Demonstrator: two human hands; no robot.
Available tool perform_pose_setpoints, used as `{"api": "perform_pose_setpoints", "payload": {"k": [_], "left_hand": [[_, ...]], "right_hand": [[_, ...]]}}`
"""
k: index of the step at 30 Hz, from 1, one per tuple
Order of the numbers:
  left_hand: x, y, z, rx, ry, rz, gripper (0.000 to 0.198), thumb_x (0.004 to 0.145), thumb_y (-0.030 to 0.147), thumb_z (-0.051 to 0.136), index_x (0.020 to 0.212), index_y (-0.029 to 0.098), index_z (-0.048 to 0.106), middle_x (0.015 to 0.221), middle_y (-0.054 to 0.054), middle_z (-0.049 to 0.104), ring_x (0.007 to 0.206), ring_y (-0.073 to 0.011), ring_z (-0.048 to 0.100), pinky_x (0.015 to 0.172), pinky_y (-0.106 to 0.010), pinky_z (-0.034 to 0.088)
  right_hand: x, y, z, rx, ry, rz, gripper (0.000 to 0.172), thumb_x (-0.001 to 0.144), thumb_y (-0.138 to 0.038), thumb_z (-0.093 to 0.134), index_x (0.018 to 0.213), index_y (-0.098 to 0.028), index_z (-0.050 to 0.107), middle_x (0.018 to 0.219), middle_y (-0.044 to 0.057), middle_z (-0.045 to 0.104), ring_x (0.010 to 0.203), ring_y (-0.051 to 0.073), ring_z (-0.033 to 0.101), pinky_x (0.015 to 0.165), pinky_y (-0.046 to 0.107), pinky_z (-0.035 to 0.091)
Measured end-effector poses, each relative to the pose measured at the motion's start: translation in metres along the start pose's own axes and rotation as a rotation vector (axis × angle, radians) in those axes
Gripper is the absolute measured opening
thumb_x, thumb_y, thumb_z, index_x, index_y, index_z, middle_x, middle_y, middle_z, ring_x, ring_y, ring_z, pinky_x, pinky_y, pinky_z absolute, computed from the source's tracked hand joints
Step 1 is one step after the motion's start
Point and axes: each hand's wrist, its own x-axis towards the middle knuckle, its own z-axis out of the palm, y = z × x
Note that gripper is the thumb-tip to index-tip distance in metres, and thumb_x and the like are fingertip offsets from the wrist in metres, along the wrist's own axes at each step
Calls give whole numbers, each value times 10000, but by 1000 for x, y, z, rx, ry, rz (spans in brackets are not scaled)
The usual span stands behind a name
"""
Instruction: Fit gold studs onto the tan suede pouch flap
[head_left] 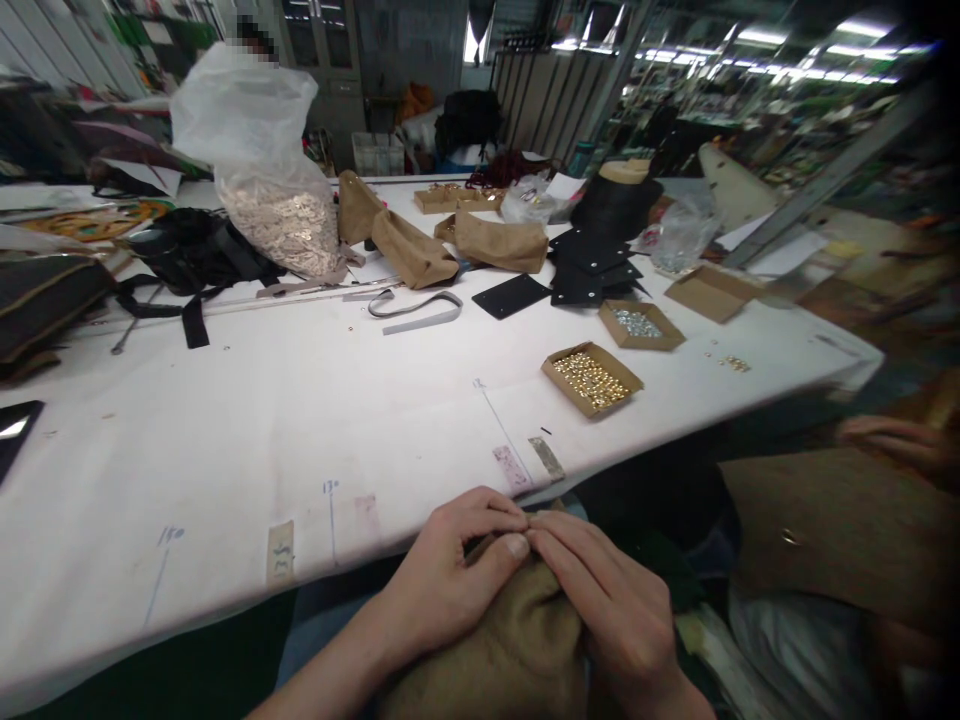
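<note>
Grip of left hand (442,585) and right hand (611,605): closed, thumbs and fingertips pinched together on the upper edge of the coarse tan fabric piece (510,650). Position of the fabric piece: in the lap, just below the near edge of the white surface (225,430), not resting on it.

Keep both pinches touching, with the edge held taut and level between them. Judged risk: slipping of the folded edge on release of either thumb. Small open cardboard box of gold-coloured studs (592,380): near the near edge, toward the right corner, well apart from both hands.

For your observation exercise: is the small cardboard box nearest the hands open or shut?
Open: the cardboard box has no lid, and gold studs show inside.
</note>
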Motion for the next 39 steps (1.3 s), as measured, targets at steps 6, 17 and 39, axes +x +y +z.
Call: {"api": "perform_pose_setpoints", "payload": {"k": [6, 17, 39], "left_hand": [[-5, 3, 7, 105, 53, 37, 250, 1093, 332, 646, 1156, 318, 887, 1062, -37, 841, 1033, -204, 760, 957, -354, 584], [-9, 19, 6, 224, 49, 91, 336, 998, 284, 742, 1325, 328, 803, 1273, -9, 849, 1163, -239, 773, 1060, -354, 581], [62, 42, -60, 638, 279, 12, 463, 922, 212, 681, 1382, 263, 661, 1305, -107, 799, 1177, -341, 760, 1056, -499, 588]], "right_hand": [[8, -9, -3, 8, 12, -30, 468, 995, 40, 683, 1453, -53, 700, 1394, 221, 721, 1371, 327, 687, 1123, 485, 650], [17, -10, -10, 28, 39, -10, 462, 1025, 5, 665, 1473, -98, 700, 1397, 194, 724, 1355, 324, 695, 1112, 486, 636], [216, 4, -13, -515, -340, 61, 147, 1042, -72, 623, 1009, -206, 676, 1048, 49, 752, 907, 218, 675, 722, 369, 356]]}}
